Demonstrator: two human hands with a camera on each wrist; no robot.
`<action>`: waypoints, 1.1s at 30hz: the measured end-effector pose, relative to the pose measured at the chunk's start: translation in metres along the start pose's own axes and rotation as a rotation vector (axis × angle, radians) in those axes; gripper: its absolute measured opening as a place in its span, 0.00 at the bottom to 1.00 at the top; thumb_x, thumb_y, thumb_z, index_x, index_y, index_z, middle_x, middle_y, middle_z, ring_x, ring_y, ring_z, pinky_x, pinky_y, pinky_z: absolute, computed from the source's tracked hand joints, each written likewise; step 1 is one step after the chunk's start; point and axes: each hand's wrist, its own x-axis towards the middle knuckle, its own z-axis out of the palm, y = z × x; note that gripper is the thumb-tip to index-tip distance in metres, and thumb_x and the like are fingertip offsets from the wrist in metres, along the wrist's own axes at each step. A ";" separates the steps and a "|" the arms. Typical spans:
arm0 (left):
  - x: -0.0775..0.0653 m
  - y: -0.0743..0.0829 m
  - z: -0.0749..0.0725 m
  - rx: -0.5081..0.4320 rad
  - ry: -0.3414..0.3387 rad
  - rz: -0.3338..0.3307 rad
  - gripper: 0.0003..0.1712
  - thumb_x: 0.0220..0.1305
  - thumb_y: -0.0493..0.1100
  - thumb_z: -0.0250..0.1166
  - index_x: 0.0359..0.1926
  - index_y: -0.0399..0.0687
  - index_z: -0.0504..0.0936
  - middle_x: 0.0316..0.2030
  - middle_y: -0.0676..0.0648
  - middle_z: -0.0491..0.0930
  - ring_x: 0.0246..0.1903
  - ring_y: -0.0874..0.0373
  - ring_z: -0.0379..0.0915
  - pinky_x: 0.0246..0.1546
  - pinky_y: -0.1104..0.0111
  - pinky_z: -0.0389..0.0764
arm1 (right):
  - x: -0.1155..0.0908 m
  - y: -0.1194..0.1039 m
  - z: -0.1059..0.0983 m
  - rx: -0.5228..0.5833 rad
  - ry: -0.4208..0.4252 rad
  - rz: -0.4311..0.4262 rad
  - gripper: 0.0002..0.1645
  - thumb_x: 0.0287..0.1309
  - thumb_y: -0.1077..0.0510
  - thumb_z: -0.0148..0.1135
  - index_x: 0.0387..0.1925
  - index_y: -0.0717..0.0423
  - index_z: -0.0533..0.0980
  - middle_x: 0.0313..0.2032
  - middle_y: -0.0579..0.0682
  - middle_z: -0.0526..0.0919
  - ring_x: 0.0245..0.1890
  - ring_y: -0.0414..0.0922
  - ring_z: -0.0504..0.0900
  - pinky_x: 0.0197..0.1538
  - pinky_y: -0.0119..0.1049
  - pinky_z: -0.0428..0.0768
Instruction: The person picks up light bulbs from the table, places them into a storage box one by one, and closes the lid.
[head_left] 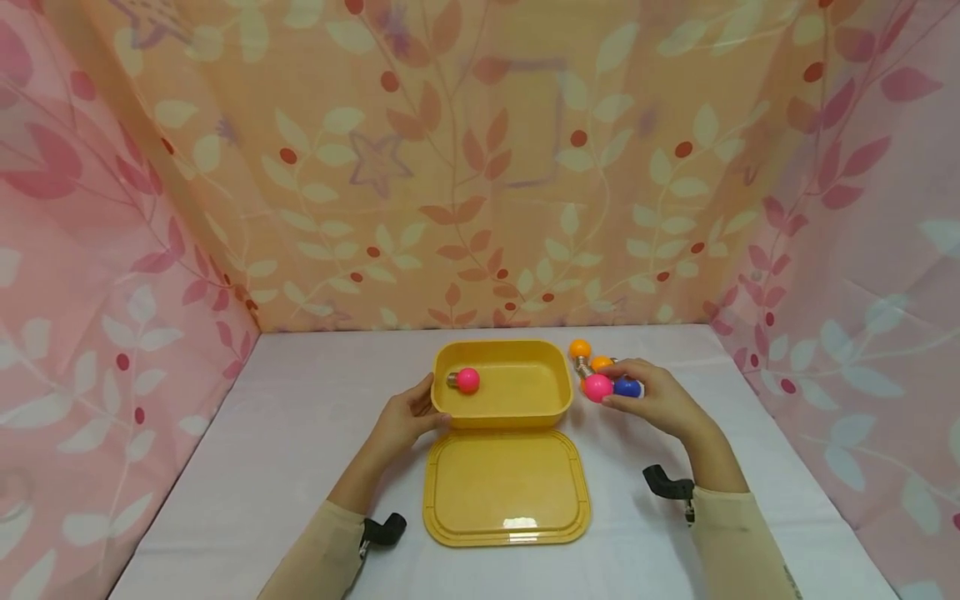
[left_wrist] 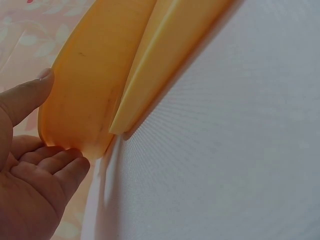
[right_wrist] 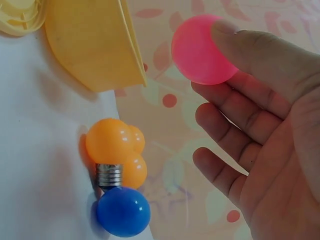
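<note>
A yellow plastic box (head_left: 525, 387) stands uncovered, with a pink light bulb (head_left: 468, 381) lying inside near its left end. My left hand (head_left: 405, 417) holds the box's left end, thumb at the near corner and fingers along the side. Between the thumb and fingers of my right hand (head_left: 660, 402) is another pink bulb (right_wrist: 202, 50), raised above the table to the right of the box. Its base is hidden behind the fingers. Below that hand lie a blue bulb (right_wrist: 124, 212) with a silver screw base and several orange bulbs (right_wrist: 107, 140).
The box's yellow lid (head_left: 507, 487) lies flat on the white tabletop (head_left: 315, 417), just in front of the box. Patterned cloth (head_left: 465, 167) hangs behind the table and along both sides. A black wrist camera mount (head_left: 667, 483) sits at the right sleeve.
</note>
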 end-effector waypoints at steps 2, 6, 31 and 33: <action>0.000 0.000 0.000 -0.001 -0.005 0.006 0.56 0.59 0.42 0.78 0.81 0.46 0.54 0.78 0.43 0.59 0.74 0.52 0.62 0.63 0.72 0.75 | 0.002 -0.002 0.001 0.002 -0.003 -0.016 0.27 0.56 0.46 0.77 0.56 0.46 0.82 0.55 0.52 0.83 0.56 0.58 0.79 0.62 0.66 0.78; 0.001 0.001 0.000 -0.005 -0.009 0.014 0.56 0.59 0.42 0.77 0.81 0.46 0.54 0.78 0.43 0.58 0.74 0.52 0.61 0.63 0.72 0.74 | 0.009 -0.006 0.000 0.002 -0.019 -0.066 0.25 0.57 0.47 0.77 0.55 0.46 0.82 0.53 0.49 0.83 0.54 0.57 0.80 0.59 0.60 0.81; 0.000 0.001 0.000 0.031 0.003 0.005 0.56 0.59 0.43 0.78 0.81 0.47 0.54 0.78 0.42 0.58 0.74 0.51 0.62 0.64 0.70 0.74 | 0.078 -0.064 -0.009 -0.101 -0.239 -0.053 0.25 0.55 0.42 0.77 0.55 0.36 0.82 0.51 0.42 0.83 0.56 0.50 0.77 0.63 0.61 0.77; 0.000 0.002 0.000 0.034 0.006 0.005 0.56 0.59 0.43 0.78 0.81 0.47 0.54 0.78 0.42 0.58 0.74 0.51 0.62 0.63 0.70 0.74 | 0.085 -0.067 -0.008 -0.103 -0.261 -0.056 0.25 0.56 0.43 0.77 0.55 0.36 0.82 0.52 0.43 0.82 0.56 0.50 0.76 0.62 0.59 0.78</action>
